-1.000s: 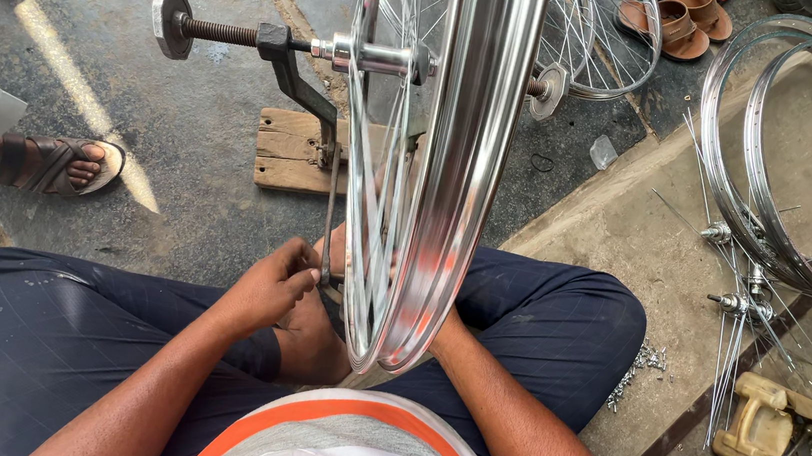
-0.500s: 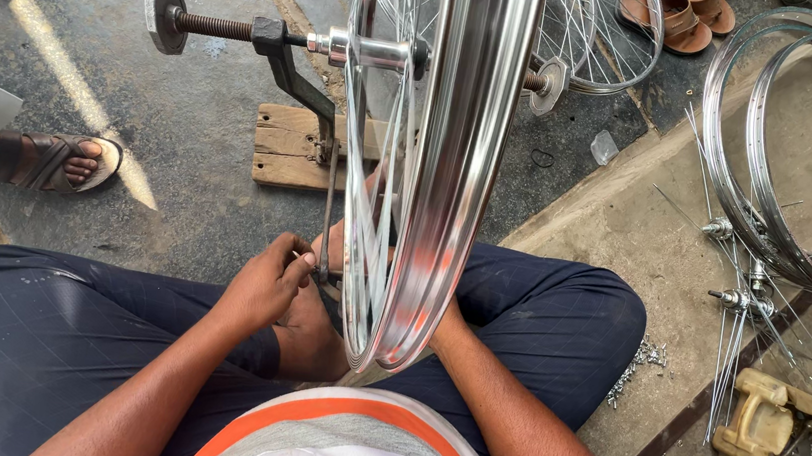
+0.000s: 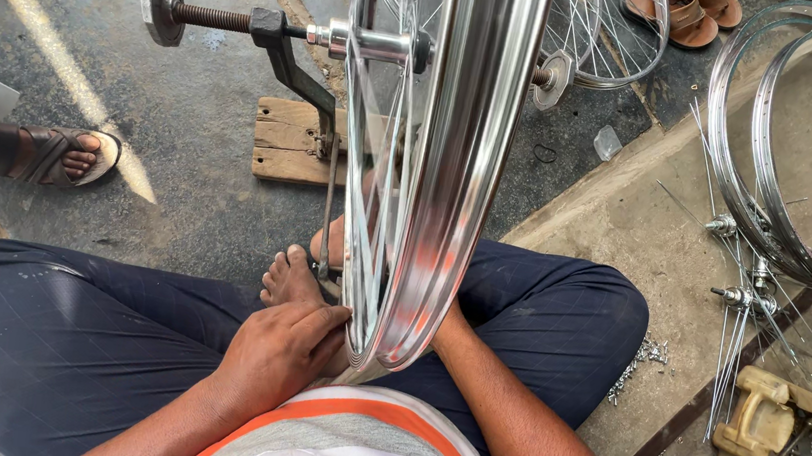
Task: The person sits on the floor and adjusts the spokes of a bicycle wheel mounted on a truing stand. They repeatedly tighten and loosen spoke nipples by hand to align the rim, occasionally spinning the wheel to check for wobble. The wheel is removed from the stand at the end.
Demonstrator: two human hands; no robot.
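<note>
A shiny chrome bicycle wheel rim [image 3: 453, 163] with thin spokes stands upright on a metal truing stand [image 3: 283, 54] in front of me. My left hand [image 3: 277, 350] rests against the lower left edge of the rim, fingers curled at the spokes near the bottom. My right hand is hidden behind the rim; only its wrist and forearm [image 3: 508, 410] show on the right side. I sit cross-legged in dark trousers, and a bare foot [image 3: 295, 277] lies under the wheel.
The stand is fixed to a wooden block [image 3: 289, 140] on the concrete floor. Bare rims [image 3: 786, 147] and hubs with loose spokes [image 3: 736, 293] lie at right, beside a yellow oil can [image 3: 785, 449]. Another person's sandalled foot [image 3: 52, 156] is at left; sandals [image 3: 680, 8] lie beyond.
My left hand has moved down and toward me along the rim, from beside the spokes to the wheel's bottom edge. The view has shifted slightly.
</note>
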